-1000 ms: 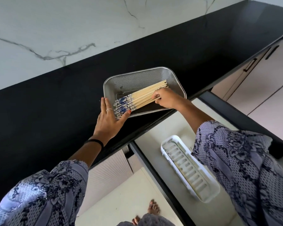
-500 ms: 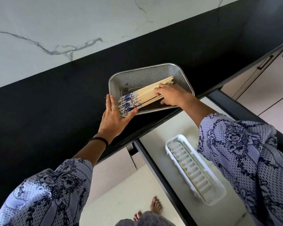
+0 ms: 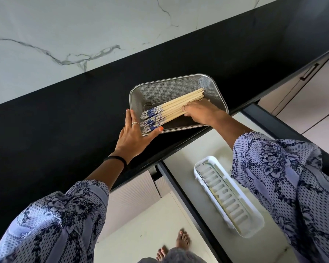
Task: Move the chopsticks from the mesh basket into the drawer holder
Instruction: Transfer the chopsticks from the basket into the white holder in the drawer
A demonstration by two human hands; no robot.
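A steel mesh basket (image 3: 215, 86) sits on the black counter near its front edge. Inside it lies a bundle of several wooden chopsticks (image 3: 180, 104) with blue-and-white patterned ends pointing left. My right hand (image 3: 201, 112) is curled around the bundle's middle, fingers under the sticks. My left hand (image 3: 136, 132) lies flat against the basket's left corner, fingers apart, thumb along the front rim beside the patterned ends. The white slotted holder (image 3: 226, 194) lies in the open drawer below, partly hidden by my right sleeve.
The black counter (image 3: 65, 120) runs diagonally under a white marble wall. The open drawer (image 3: 201, 149) has a pale floor and a dark front rail. Cabinet doors with black handles stand at the right. Bare feet show on the floor below.
The camera view has shifted slightly. My right hand has closed further around the chopstick bundle; my left hand stays against the basket's corner.
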